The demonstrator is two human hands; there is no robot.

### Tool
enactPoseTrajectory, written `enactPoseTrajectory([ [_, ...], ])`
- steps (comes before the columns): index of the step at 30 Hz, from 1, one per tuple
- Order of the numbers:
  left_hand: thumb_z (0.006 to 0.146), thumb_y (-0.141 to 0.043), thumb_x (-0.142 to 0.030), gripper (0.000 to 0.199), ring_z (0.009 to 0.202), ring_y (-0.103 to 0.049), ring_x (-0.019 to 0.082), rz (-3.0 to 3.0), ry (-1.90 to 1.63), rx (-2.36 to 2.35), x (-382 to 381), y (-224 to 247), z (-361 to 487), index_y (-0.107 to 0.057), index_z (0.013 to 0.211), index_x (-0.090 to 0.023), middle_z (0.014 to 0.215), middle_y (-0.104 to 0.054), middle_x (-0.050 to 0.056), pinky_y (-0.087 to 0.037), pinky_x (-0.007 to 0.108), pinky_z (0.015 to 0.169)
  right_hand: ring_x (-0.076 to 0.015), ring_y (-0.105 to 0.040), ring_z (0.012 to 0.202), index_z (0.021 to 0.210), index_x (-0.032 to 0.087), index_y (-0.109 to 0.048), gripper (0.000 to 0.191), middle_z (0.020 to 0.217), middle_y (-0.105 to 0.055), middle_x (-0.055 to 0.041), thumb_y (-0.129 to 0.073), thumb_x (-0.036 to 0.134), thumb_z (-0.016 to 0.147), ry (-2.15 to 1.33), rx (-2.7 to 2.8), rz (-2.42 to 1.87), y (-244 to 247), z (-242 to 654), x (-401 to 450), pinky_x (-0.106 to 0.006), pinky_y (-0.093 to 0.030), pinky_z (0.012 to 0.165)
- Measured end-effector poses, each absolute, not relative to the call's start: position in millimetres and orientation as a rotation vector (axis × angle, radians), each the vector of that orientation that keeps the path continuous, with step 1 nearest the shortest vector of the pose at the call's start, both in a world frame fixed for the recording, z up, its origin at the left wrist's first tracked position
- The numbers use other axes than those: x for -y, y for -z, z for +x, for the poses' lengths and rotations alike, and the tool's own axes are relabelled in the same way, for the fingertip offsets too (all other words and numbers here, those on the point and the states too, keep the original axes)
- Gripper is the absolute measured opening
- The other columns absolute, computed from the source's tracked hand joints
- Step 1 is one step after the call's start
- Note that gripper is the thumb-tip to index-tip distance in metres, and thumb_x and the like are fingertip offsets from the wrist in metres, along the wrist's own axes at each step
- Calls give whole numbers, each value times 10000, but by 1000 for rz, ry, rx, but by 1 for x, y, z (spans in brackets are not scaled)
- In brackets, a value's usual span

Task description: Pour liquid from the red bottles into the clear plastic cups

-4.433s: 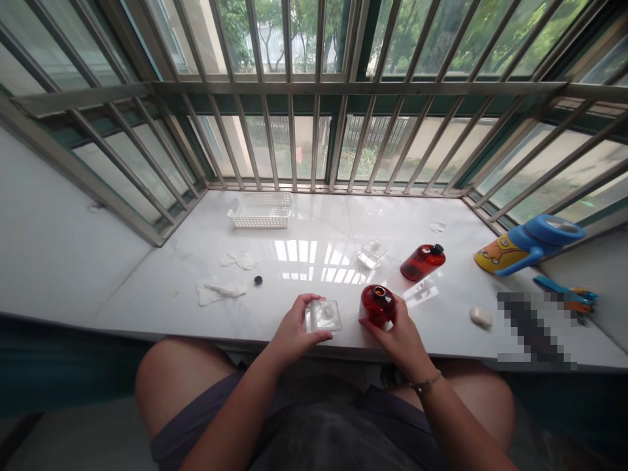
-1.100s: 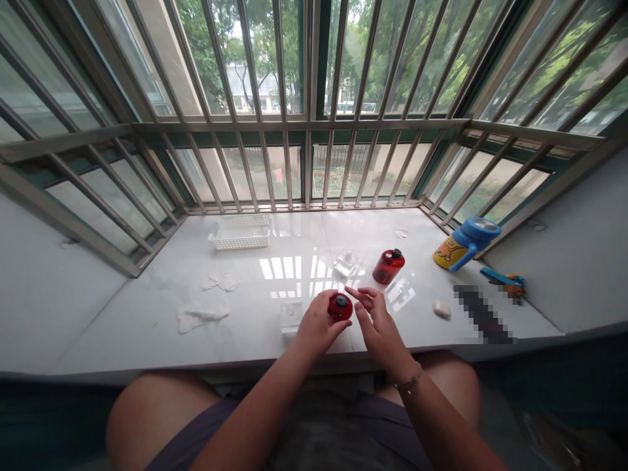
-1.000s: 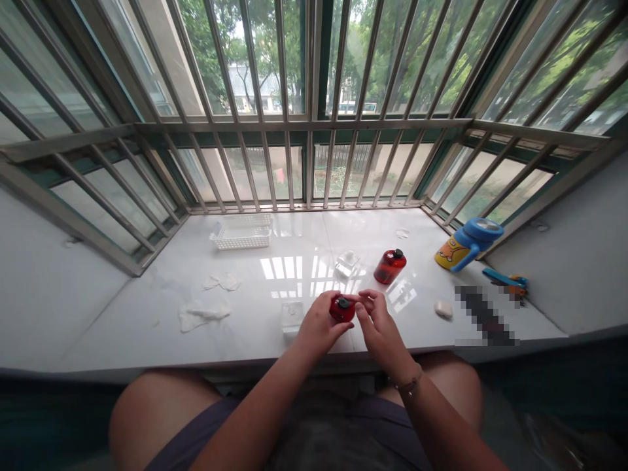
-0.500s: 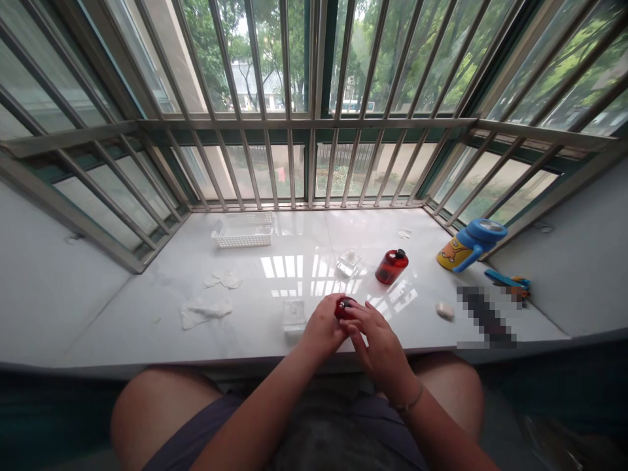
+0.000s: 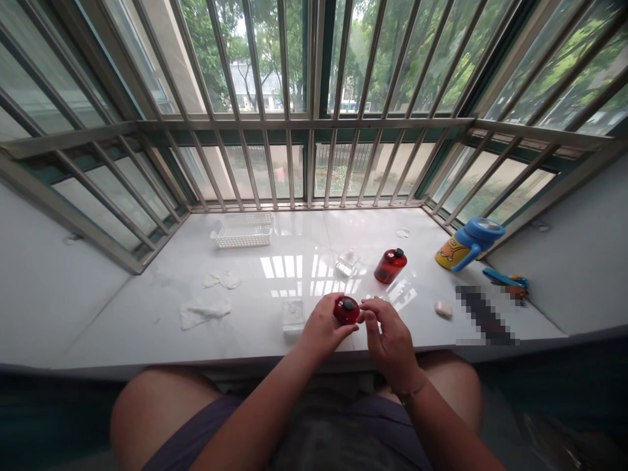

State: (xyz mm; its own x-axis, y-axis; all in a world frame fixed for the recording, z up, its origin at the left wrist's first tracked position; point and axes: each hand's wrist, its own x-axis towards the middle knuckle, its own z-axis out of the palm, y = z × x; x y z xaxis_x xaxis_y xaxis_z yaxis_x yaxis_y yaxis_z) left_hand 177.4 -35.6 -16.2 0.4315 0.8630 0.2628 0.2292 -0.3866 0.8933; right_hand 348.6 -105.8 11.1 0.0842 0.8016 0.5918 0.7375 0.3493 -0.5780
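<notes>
Lower centre of the frame, the left hand (image 5: 321, 325) has its fingers round the bottle (image 5: 347, 317), cap (image 5: 348, 304) uppermost; right hand (image 5: 391, 335) just beside, fingers released, curling loosely!

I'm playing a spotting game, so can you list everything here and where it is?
Held bottle: one, red, front middle
Other bottle: one, red, farther back, right
Front box: one, clear, left of held bottle
Back box: one, clear, middle
Basket: one, white, back left
Tissues: two, white, left
Scrap: one, white, back right
Mug: one, blue and yellow, right
Strappy thing: one, blue and orange, right
Lump: one, white, right
Blurred item: one, dark, front right
Counter: one, white, underneath
Bars: many, grey, back and sides
Trees: several, green, outside
Shorts: one pair, purple, lap
Knees: two, bare, bottom
Left hand: one, around held bottle
Right hand: one, beside it
</notes>
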Motion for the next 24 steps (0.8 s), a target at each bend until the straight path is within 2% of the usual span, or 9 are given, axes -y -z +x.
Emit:
enactPoseTrajectory([
  [5,833,-875,-208,608,1276,-652,316,1866,-975,-916,35,19,177,-588,1367,-242,1362,-670,111,-516,526,1135,-325,-608,1089,1371,279,-725,354,1127,-661,-129,-537,360,1083,63,1823,-1464,-9,351,102,-573,-535,1012],
  [10,830,-880,-217,609,1292,-643,323,1864,-970,-908,36,18,176,-590,1364,-241,1371,-666,113,-511,524,1139,-307,-596,1075,1079,284,-808,200,1104,-613,-113,-612,314,1049,112,1837,-1400,-4,353,108,-524,-549,970],
  [11,824,-885,-210,618,1297,-640,321,1863,-969,-907,36,18,176,-591,1365,-243,1377,-664,112,-509,521,1141,-308,-600,1075,1099,283,-805,201,1110,-614,-114,-613,315,1049,125,1815,-1411,-3,354,109,-527,-550,970],
  [15,833,-866,-191,609,1294,-641,314,1865,-970,-906,36,18,176,-586,1371,-247,1379,-661,108,-510,521,1141,-338,-608,1178,1396,322,-720,359,1277,-628,-136,-618,342,1052,121,1828,-1450,0,357,108,-569,-547,1028],
  [20,841,-863,-230,598,1288,-642,319,1872,-976,-897,36,19,177,-582,1368,-242,1374,-663,113,-512,529,1140,-356,-608,1221,1369,369,-746,348,1316,-649,-123,-645,333,1038,162,1857,-1441,2,358,105,-602,-534,1067],
  [24,837,-823,-170,592,1275,-649,315,1892,-990,-897,35,22,178,-580,1371,-245,1369,-663,107,-522,524,1132,-377,-588,1300,1459,369,-687,424,1429,-620,-130,-644,375,1037,113,1877,-1489,0,355,101,-632,-509,1116],
])
